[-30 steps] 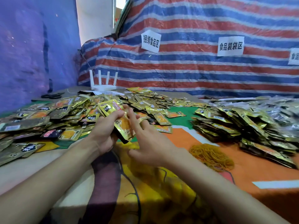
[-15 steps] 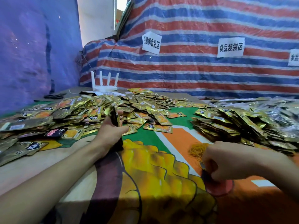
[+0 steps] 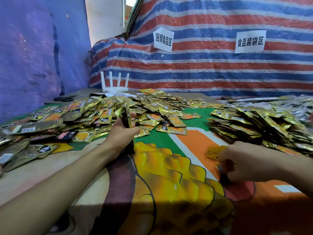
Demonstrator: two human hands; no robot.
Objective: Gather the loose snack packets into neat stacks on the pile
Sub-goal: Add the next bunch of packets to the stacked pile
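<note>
Left hand [image 3: 120, 134] is gripping an upright packet stack [image 3: 126, 117]; right hand [image 3: 240, 160] is sitting curled against the rubber bands [image 3: 211, 152]; whether it is pinching one cannot be told.

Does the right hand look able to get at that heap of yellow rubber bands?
Probably yes. The right hand rests at the near edge of the rubber bands, which lie uncovered on the printed mat, with nothing between them.

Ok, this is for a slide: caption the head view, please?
Left hand grips an upright stack of gold foil snack packets; right hand touches a heap of yellow rubber bands.
</note>
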